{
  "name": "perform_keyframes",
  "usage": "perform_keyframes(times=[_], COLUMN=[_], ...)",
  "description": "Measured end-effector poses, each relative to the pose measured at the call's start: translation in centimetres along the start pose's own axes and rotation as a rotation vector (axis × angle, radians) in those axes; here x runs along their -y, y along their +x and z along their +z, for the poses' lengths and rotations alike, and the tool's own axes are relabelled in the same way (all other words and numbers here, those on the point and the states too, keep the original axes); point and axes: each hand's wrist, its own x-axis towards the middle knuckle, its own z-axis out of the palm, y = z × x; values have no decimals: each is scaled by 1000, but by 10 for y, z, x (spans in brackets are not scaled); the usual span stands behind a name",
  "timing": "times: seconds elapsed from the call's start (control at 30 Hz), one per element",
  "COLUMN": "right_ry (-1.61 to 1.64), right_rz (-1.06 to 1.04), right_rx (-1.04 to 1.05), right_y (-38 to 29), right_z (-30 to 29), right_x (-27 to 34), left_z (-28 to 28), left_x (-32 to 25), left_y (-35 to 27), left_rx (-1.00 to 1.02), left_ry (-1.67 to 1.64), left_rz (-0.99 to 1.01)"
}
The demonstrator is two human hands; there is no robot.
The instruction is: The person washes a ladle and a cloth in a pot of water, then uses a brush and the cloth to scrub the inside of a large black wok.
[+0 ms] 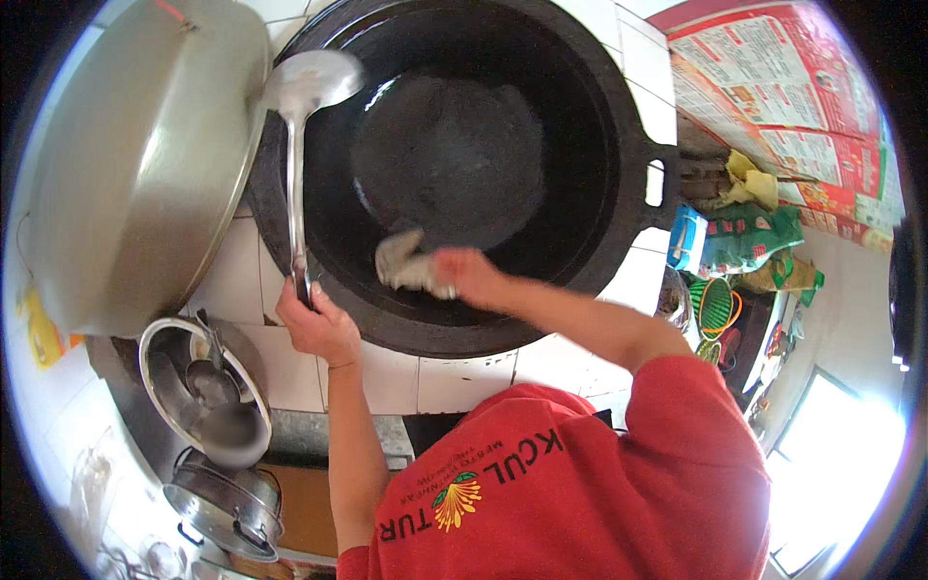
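Note:
A large black wok (580, 181) is set into a white-tiled counter, its inner surface dark with a shiny band around the bottom. My right hand (467, 275) is shut on a crumpled pale cloth (409, 268), which lies against the wok's near inner wall; both are a little blurred. My left hand (319, 319) grips the dark end of a long metal ladle (296, 174) at the wok's near left rim. The ladle stretches away from me above the wok's left side, and its wide, shallow bowl (315, 76) reaches over the far left rim.
A big metal lid or basin (145, 167) leans at the left. Below it a metal bowl (148, 377) holds utensils, and a handled pot (225, 507) stands nearer. At the right are a wok handle (656, 217), a green bag (754, 235), a blue packet (685, 235) and a green basket (714, 308).

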Motion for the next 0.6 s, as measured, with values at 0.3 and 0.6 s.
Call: perform_keyframes(times=[0.3,0.6], right_ry=[-82,548], right_rz=[455,502], right_rx=[-598,-460], right_y=[174,158], right_z=[-78,-153], right_x=[-74,-102], left_z=[1,9], left_x=[6,2], left_y=[-2,2], left_rx=[23,25], left_ry=[7,-54], left_rz=[-66,-89])
